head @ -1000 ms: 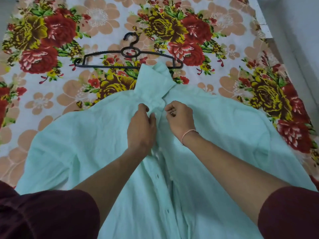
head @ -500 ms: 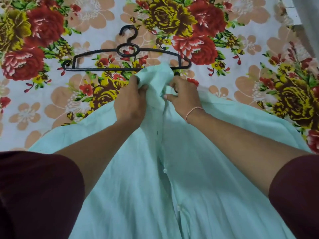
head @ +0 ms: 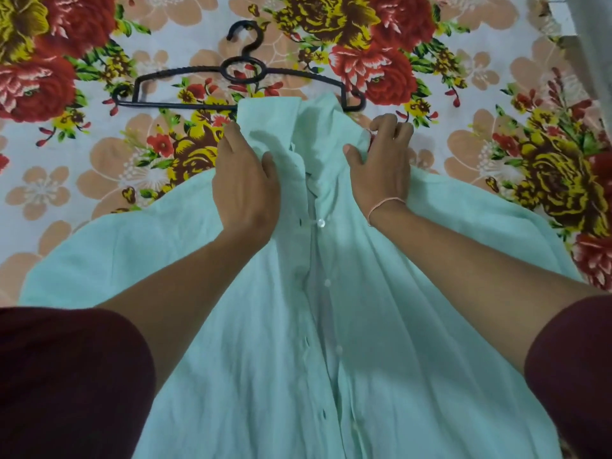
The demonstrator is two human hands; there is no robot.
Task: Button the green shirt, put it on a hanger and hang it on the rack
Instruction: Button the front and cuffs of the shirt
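Your left hand (head: 246, 187) lies palm down on the green shirt (head: 414, 326) at the collar's left side, fingers close together and curled over a fold of cloth, thumb pointing toward the placket; whether cloth is actually pinched under the palm cannot be told. Your right hand (head: 381, 160) sits across from it on the collar's other side, fingers bent and gathered on the collar edge, thumb stretched inward, gripping that edge. A thin pink thread band (head: 385, 203) circles the right wrist.

Between your two hands the collar (head: 281, 120) stands bunched and open, its left flap lifted. Just below your hands, on the strip running toward you, a white button (head: 320, 222) shows, with more buttons further down the same line; the front panels lie together there.

Beyond your fingertips lies the black hanger (head: 245, 66), flat on the bedsheet, hook pointing away from you; the collar's top edge overlaps its lower bar. The shirt spreads out to either side of your forearms over the floral bedsheet (head: 66, 180). Dark maroon sleeves (head: 66, 385) cover your upper arms at the near corners.
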